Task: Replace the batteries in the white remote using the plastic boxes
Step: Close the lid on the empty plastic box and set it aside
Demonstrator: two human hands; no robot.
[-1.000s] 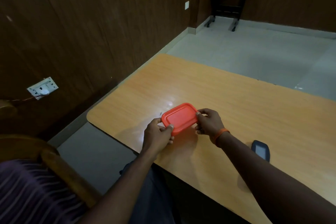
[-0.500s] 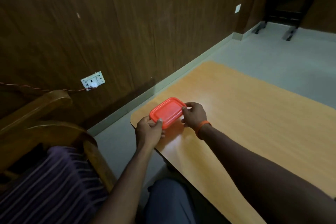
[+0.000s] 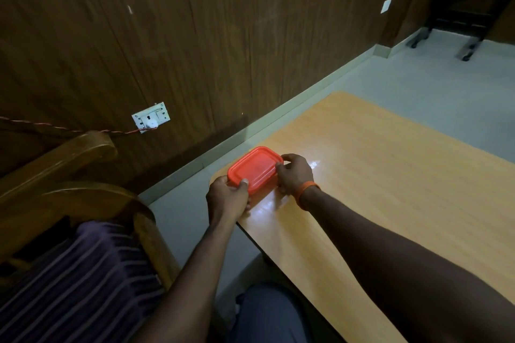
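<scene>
The red-lidded plastic box has moved from further in on the table to its near-left corner.
Both hands grip it: the left hand holds the near end with its thumb on the lid rim, and the right hand has its fingers curled round the far end. Whether the box rests on the table or hangs just above it, I cannot tell. The lid is on, so the step looks like opening the box; next, one hand should steady the base while the other peels up a lid corner. The dark device seen a second ago has left view, and the white remote does not show.
</scene>
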